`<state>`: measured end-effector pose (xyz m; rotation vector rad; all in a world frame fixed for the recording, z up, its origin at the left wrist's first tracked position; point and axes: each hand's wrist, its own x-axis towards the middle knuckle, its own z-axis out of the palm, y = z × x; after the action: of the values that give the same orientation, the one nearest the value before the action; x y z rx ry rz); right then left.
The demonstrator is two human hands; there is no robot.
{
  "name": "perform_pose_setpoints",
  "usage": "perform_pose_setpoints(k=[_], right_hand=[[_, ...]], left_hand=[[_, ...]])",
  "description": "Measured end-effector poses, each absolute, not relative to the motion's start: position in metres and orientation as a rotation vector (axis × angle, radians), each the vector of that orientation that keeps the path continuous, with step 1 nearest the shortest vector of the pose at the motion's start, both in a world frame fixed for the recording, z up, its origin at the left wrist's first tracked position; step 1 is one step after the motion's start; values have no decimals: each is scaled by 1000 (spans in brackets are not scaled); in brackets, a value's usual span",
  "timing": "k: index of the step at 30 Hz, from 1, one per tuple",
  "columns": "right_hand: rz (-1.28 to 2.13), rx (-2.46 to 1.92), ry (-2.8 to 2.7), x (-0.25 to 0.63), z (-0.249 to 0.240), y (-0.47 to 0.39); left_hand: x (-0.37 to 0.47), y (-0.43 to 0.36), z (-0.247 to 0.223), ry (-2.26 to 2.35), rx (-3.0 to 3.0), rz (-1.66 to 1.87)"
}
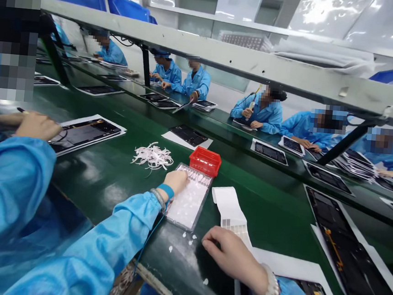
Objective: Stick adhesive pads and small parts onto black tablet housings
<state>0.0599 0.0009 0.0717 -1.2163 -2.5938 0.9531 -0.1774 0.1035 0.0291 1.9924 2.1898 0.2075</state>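
My left hand (175,182) reaches over a clear shallow tray (188,204) with a white sheet and small parts along its far end. Its fingers are closed at the tray's far part; anything between them is too small to make out. Low over the green bench, my right hand (230,254) has its thumb and forefinger curled towards each other, and I cannot make out anything in them. Just beyond it lies a curling white strip of labels (229,205). Under my right forearm is a dark flat panel (311,290) with gold-coloured parts, on white paper.
A red bin (205,161) stands behind the tray, and a heap of white paper strips (152,156) lies left of it. Small white bits (170,249) are scattered near the bench edge. At left, a co-worker's hand (38,127) is over another panel. A shelf beam (225,58) crosses above.
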Motion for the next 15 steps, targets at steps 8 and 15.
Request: perform_pose_setpoints(k=[8,15], right_hand=[[1045,-1199,-2505,64,64,5],[1918,-1240,-1534,28,60,33]], left_hand=[[-182,103,35,2027,1937,519],[-162,56,50,1838,1989,1151]])
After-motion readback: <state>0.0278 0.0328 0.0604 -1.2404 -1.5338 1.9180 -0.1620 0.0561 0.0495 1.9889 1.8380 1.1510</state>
